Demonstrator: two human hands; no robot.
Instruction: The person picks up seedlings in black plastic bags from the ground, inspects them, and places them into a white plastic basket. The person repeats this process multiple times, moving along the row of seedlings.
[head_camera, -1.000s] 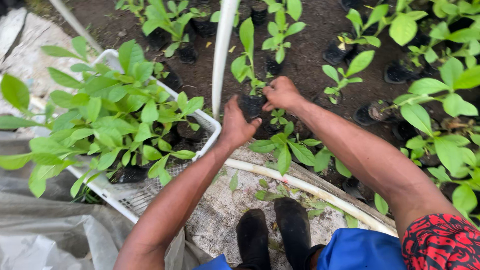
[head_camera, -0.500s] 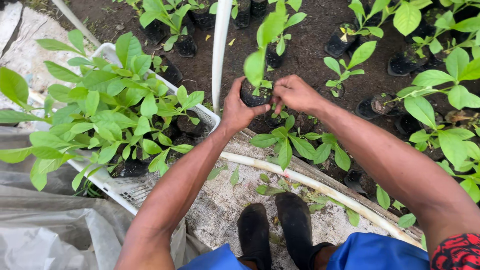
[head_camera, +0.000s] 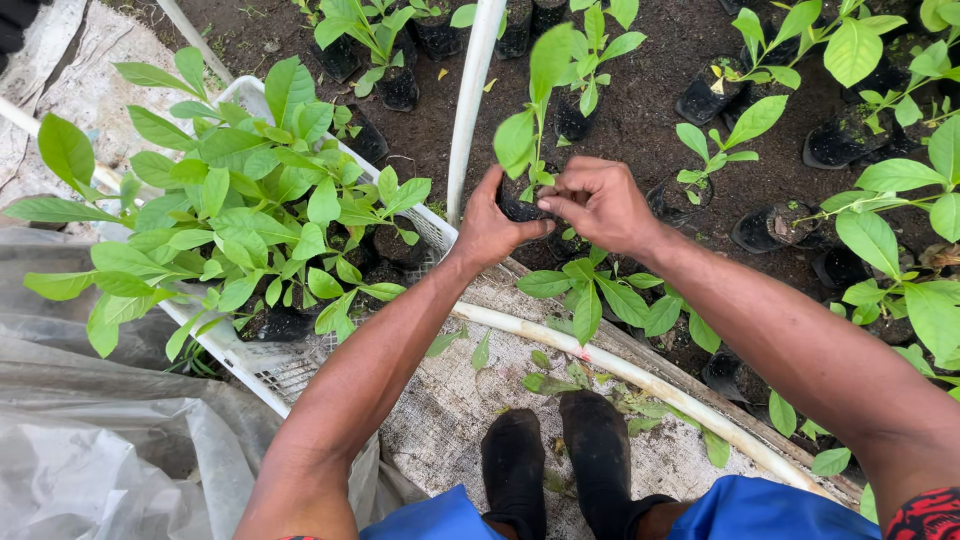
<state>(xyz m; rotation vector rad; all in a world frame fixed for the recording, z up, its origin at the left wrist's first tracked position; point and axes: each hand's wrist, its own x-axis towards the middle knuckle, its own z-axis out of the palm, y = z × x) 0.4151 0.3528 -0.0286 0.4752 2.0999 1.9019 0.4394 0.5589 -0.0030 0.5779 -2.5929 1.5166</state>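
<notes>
Both hands (head_camera: 545, 215) grip seedling bag (head_camera: 520, 205) (w/ leafy plant).

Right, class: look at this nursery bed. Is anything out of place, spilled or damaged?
Mostly in order. Loose leaves lie scattered on the sacking by the person's feet, apart from any plant. The left hand and right hand hold one seedling bag lifted, its seedling upright. Nothing looks spilled.

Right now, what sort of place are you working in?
Most likely a plant nursery bed. Seedlings in black grow bags stand in rows on dark soil, a white crate holds more, and both hands hold one bagged seedling.
</notes>
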